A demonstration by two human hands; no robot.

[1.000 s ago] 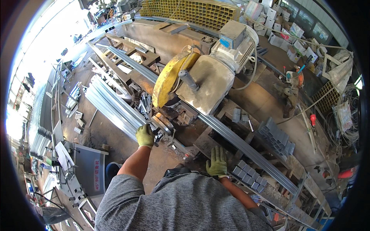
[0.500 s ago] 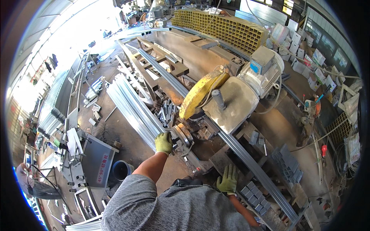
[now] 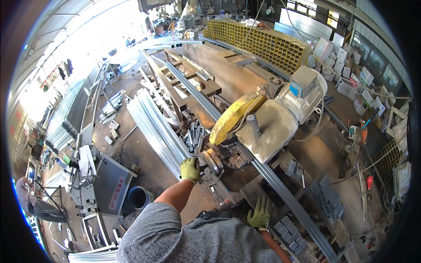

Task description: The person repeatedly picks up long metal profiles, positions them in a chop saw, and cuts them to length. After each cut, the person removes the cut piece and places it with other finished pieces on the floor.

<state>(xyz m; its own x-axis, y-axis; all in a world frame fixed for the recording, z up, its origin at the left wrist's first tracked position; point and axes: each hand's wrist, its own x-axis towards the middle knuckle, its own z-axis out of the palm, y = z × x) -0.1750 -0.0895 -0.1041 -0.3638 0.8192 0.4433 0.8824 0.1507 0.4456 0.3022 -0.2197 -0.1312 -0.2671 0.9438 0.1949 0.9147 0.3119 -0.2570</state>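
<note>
My left hand (image 3: 190, 170), in a yellow-green work glove, is closed at the handle of a clamp (image 3: 212, 161) with a worn orange round part. The fingers hide most of that handle. Just beyond stands a cut-off saw with a yellow blade guard (image 3: 234, 116) and a grey motor (image 3: 307, 94). Long grey metal tubes (image 3: 289, 199) run under the saw and out toward the lower right. My right hand (image 3: 259, 213), gloved alike, lies flat with fingers stretched out on the dark bench, left of these tubes. Short cut tube pieces (image 3: 290, 234) are stacked beside it.
Long silvery tubes (image 3: 155, 127) lie left of the saw, with short offcuts (image 3: 196, 136) beside them. A dark round bin (image 3: 139, 198) stands near a grey machine (image 3: 116, 184). Another person (image 3: 39, 201) is at the far left. Yellow square tubes (image 3: 258, 41) are stacked behind.
The view has shifted slightly, so the saw and bench appear a little farther right and lower. My left hand stays at the clamp handle; my right hand stays flat on the bench.
</note>
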